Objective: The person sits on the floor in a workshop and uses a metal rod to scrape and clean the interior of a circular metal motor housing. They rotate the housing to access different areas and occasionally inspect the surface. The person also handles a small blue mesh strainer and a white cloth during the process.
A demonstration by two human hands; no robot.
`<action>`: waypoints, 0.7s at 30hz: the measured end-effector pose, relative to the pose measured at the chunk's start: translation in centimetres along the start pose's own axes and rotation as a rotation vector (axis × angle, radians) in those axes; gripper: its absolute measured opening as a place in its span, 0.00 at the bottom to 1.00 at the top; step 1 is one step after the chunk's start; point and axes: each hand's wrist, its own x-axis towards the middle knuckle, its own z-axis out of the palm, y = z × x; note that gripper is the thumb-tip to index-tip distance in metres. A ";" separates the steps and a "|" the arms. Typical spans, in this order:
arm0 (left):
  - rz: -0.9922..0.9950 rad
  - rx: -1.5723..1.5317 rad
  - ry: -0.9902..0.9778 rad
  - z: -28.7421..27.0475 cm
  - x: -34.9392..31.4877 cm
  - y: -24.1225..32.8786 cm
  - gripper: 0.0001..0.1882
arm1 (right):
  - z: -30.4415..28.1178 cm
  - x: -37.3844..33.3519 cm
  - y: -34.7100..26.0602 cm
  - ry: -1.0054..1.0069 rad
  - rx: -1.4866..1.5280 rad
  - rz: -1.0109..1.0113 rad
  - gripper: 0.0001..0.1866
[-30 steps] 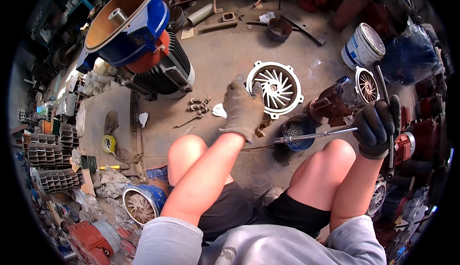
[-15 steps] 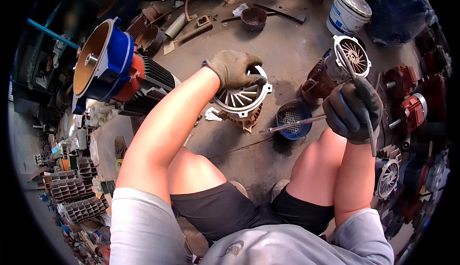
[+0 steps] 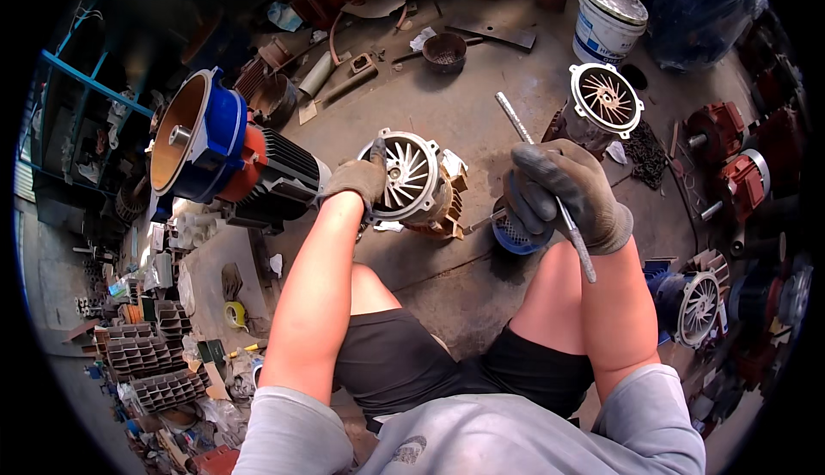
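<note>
Both my hands wear dark, dirty work gloves. My left hand (image 3: 354,181) grips the left rim of an upright motor housing (image 3: 411,174), its thumb lying over the pale end ring with radial vanes. The housing's lower body is rusty brown and finned. To its right, my right hand (image 3: 574,196) is closed around a thin grey metal rod (image 3: 514,117), held slanting above the floor and apart from the housing. Behind that hand sits a blue mesh-bottomed basket (image 3: 518,236), partly hidden. A thin stick's end shows at the basket's left; whether my right hand holds it too is hidden.
A second vaned motor housing (image 3: 607,97) stands at the right, near a white bucket (image 3: 608,24). A large blue-and-orange motor (image 3: 215,136) lies at the left. Farther back are a small bowl (image 3: 445,52) and a flat metal bar (image 3: 491,35). Red motors (image 3: 741,190) line the right side.
My left hand has moved from the top of the vaned ring to its left rim, uncovering the vanes. The right hand has shifted left and lower with the rod, now tilted the other way.
</note>
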 end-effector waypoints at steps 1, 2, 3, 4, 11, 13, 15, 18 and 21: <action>-0.005 -0.003 -0.026 0.2 -0.7 0.0 0.55 | 0.3 0.4 0.4 0.016 -0.037 0.015 0.31; -0.012 -0.006 -0.053 0.3 -1.3 -0.1 0.55 | 0.8 0.8 0.7 0.031 -0.074 0.030 0.31; -0.020 -0.010 -0.080 0.3 -1.8 -0.3 0.55 | 1.0 1.2 1.1 0.030 -0.125 0.026 0.32; -0.066 -0.055 -0.034 0.4 -2.9 0.2 0.55 | 1.3 1.4 1.6 0.030 -0.130 0.047 0.32; -0.129 -0.211 0.287 -0.4 -8.5 2.8 0.48 | 3.5 4.0 3.8 0.058 -0.181 0.098 0.33; 0.020 -0.274 0.613 2.9 -7.0 1.7 0.44 | 3.6 5.0 4.8 0.050 -0.186 0.090 0.33; 0.202 -0.314 0.926 5.0 -5.7 1.0 0.35 | 3.8 6.2 5.6 0.027 -0.198 0.059 0.33; 0.579 -0.420 0.804 3.4 -6.4 1.1 0.32 | 3.7 7.1 5.9 0.029 -0.287 0.075 0.33; 0.767 -0.453 0.813 3.3 -6.5 0.1 0.29 | 3.4 8.2 6.2 -0.035 -0.261 0.074 0.27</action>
